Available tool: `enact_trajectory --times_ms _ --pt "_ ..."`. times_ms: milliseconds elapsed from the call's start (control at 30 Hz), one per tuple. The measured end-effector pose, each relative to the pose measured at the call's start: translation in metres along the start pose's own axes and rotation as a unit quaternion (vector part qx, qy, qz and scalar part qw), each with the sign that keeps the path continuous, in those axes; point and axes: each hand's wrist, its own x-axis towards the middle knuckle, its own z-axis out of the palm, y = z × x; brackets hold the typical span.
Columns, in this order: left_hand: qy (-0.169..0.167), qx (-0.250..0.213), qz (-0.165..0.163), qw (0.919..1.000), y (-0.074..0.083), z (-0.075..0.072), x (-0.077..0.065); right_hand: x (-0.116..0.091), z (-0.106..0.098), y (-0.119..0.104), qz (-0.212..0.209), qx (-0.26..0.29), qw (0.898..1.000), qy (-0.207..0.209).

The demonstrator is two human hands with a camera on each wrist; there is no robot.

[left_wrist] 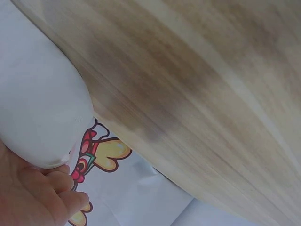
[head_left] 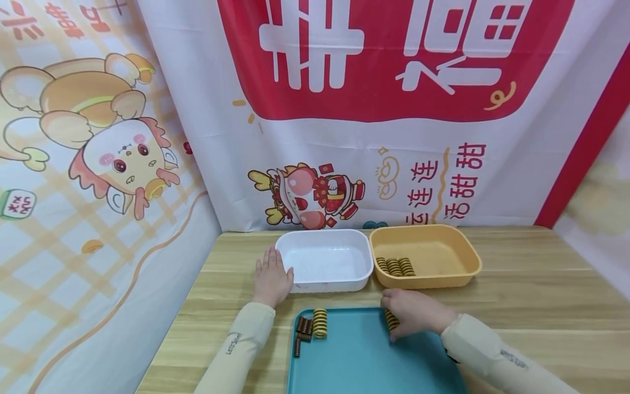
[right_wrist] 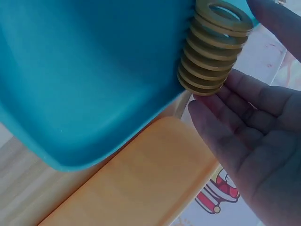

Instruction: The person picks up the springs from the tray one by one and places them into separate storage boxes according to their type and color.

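My left hand (head_left: 272,279) rests against the left side of a white plastic bin (head_left: 324,286), fingers extended along its wall and the thumb at the near corner. In the left wrist view, fingers (left_wrist: 44,193) lie beside the bin's rounded end. On the teal tray (head_left: 359,361), a yellow coil spring (head_left: 391,320) lies by the far edge under my right hand (head_left: 418,312). The right wrist view shows this spring's coils (right_wrist: 214,52) between spread thumb and fingers. Fingertips are right at its far end, while a gap shows beside the thumb.
At the tray's far left corner lie another yellow spring (head_left: 320,323) and several small dark brown springs (head_left: 304,328). Behind the tray, an orange bin (head_left: 433,282) holds three yellow springs (head_left: 395,267) and stands against the white bin. A printed cloth (head_left: 197,109) hangs behind the wooden table (head_left: 521,284).
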Motion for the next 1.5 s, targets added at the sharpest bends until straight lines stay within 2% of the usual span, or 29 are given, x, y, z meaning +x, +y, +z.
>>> enact_trajectory --times_ms 333,633,1500 --pt "-0.006 0.002 -0.004 1.0 0.0 0.002 0.0 0.006 0.006 -0.006 -0.008 -0.037 0.999 -0.019" --pt "-0.006 0.006 -0.005 1.0 0.0 0.0 0.001 0.006 0.008 -0.005 -0.038 -0.055 0.998 -0.003" --pt "-0.007 0.007 -0.006 0.9999 -0.001 0.002 0.002 0.009 0.006 -0.011 -0.045 -0.051 0.998 -0.008"
